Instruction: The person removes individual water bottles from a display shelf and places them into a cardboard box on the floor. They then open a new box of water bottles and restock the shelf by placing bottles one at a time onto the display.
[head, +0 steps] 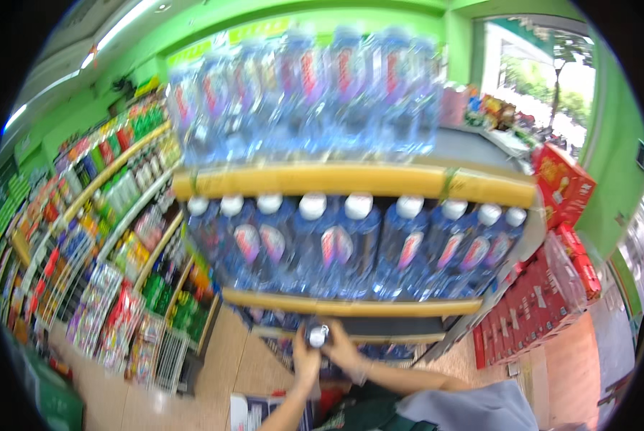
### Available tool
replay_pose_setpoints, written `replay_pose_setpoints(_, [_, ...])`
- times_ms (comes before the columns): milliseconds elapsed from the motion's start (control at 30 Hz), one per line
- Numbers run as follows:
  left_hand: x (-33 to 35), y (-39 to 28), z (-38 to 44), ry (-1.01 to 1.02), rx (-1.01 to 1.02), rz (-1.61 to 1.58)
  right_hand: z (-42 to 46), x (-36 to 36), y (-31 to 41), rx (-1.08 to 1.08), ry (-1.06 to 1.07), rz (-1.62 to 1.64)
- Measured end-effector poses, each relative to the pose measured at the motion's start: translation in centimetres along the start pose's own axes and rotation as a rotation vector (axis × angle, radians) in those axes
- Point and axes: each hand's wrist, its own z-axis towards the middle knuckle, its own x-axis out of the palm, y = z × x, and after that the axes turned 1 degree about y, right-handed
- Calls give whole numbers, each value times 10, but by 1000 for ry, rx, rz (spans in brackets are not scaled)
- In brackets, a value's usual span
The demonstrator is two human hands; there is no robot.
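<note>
Low in front of a store shelf, my left hand [306, 355] and my right hand [345, 350] are both around a dark-looking plastic bottle [319, 336] with a white cap. I see the bottle from above, so most of its body is hidden. Behind my hands is a low shelf board [386, 326], with a few bottles at its left end. On the shelf above, a row of clear blue water bottles [314, 248] with white caps stands behind a yellow shelf edge [354, 307]. More large bottles [311, 102] stand on the top shelf, blurred.
To the left runs a snack shelf [122, 231] with wire baskets [163, 361]. Red cartons [537, 301] are stacked at the right under red boxes [564, 180]. An open carton [246, 412] is on the tiled floor [219, 372] by my legs. A green box [55, 388] stands lower left.
</note>
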Motion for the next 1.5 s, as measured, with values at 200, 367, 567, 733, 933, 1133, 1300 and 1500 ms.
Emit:
replay_pose_setpoints(200, [-11, -50, -48, 17, 198, 208, -36, -37, 100, -44, 134, 177])
replay_pose_setpoints(367, [21, -205, -78, 213, 456, 383, -40, -74, 170, -302, 16, 202])
replay_pose_setpoints(567, [54, -322, -49, 417, 1111, 419, -8, -152, 326, -1014, -206, -214])
replay_pose_setpoints(733, [112, -389, 2, 537, 1361, 211, 32, -205, 387, -1300, -489, -407])
replay_pose_setpoints(933, [136, -404, 68, 713, 997, -21, 96, -230, 409, -980, -204, 119])
replay_pose_setpoints(1133, [135, -396, 88, 662, 1006, 175, 119, -232, 414, -711, -289, 209])
replay_pose_setpoints(1300, [147, -386, 90, 644, 1015, 321, 140, -250, 403, -614, -312, 184])
replay_pose_setpoints(1500, [155, -380, 89, 631, 1014, 384, 134, -256, 387, -446, -332, -64])
